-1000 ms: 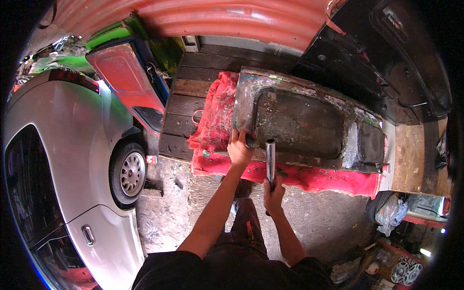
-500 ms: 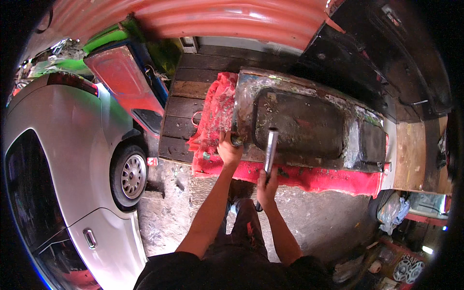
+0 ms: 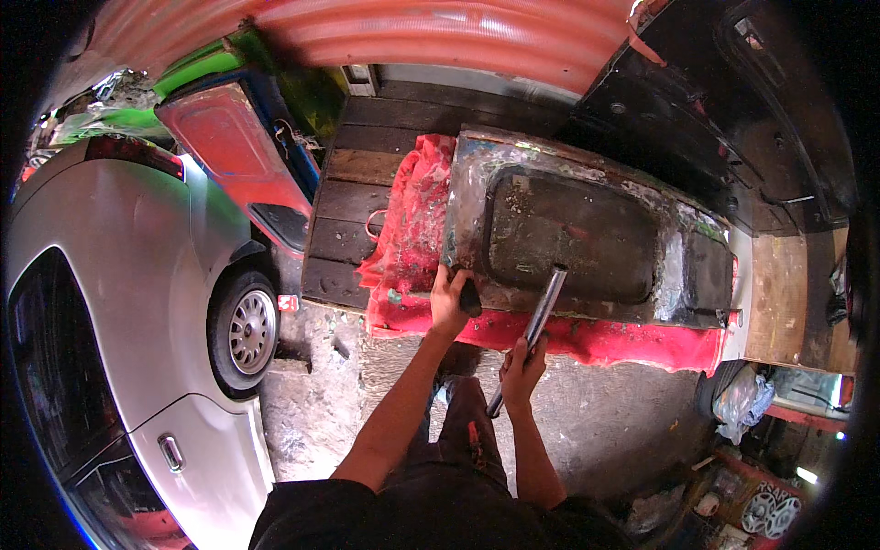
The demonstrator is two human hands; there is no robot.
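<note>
A worn, scraped metal vehicle panel (image 3: 467,202) with a dark recessed middle lies on a red cloth (image 3: 417,197). My left hand (image 3: 447,307) is at the panel's near left corner, its fingers closed round a dark, rounded, handle-like piece (image 3: 470,298); its other end is hidden. In my right hand (image 3: 522,374) is a shiny metal bar (image 3: 547,302), gripped below its middle. The bar tilts up and to the right, its far end over the panel's near edge.
Under the cloth is a dark plank bench (image 3: 353,211). A silver car (image 3: 137,238) stands close on the left, with a red panel (image 3: 220,137) leaning behind it. Large black panels (image 3: 678,119) stand at the back right. A bagged bundle (image 3: 741,403) sits below the bench's right end.
My left hand has shifted slightly right and nearer, with the dark piece turned more upright. The bar in my right hand has tipped over to the right, and its far end is lower.
</note>
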